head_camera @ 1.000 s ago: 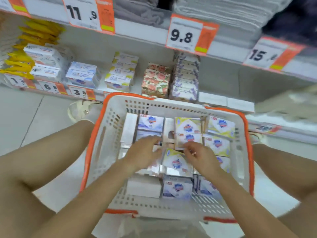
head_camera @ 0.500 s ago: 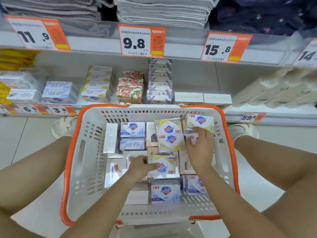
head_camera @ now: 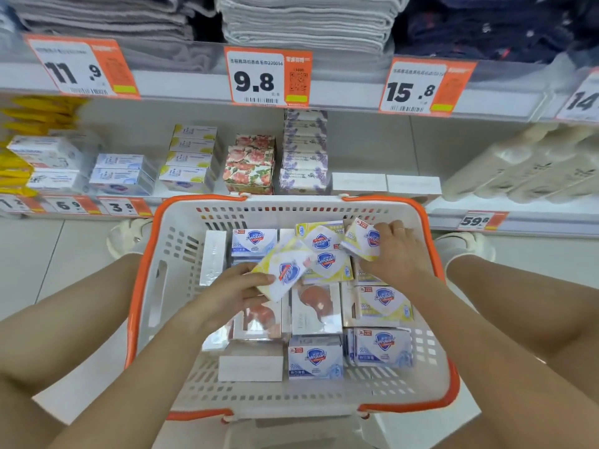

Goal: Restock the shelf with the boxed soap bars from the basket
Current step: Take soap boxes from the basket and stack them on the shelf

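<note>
A white basket with an orange rim [head_camera: 146, 286] stands on the floor between my knees, holding several boxed soap bars. My left hand [head_camera: 233, 294] grips a yellow-and-white soap box [head_camera: 285, 273], lifted and tilted above the others. My right hand [head_camera: 393, 254] holds another yellow-and-white soap box [head_camera: 363, 238] at the basket's far right, also raised off the pile. Blue-and-white boxes [head_camera: 316, 358] lie at the near side. The shelf [head_camera: 356, 147] behind the basket carries stacks of soap boxes, with a yellow-and-white stack [head_camera: 191, 160] left of centre.
Floral boxes [head_camera: 251, 166] and lavender boxes [head_camera: 304, 153] stand mid-shelf, with two flat white boxes [head_camera: 385, 183] to their right. Pale bottles [head_camera: 534, 166] lie at the far right. Folded towels [head_camera: 304, 21] fill the shelf above the price tags.
My left hand has lifted a yellow-and-white box out of the pile and tilted it. My right hand has raised its box at the far right of the basket.
</note>
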